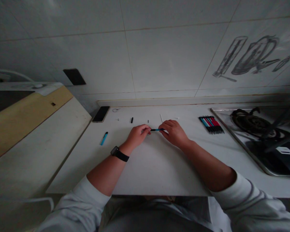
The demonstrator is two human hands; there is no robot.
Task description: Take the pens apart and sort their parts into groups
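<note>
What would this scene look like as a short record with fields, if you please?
Left hand: pinching the black end of a slim pen piece
Right hand: on its blue end
Beyond hands: small black part, thin white stick
Table left: blue barrel, phone
Table right: row of pens
Left wrist: black watch

Taking the pale tiled wall (159, 61) as twelve o'clock, I can see a dark-screened phone (101, 114) lying flat at ten on the white worktop (157, 174), with a black rectangular plate (74, 76) on the wall beyond it. At nine stands a big white panel (45, 138) with a tan strip (31, 120), while grey kettle-like artwork (255, 55) marks the tiles at two, above a metal-edged cooktop (236, 139) at three.
</note>
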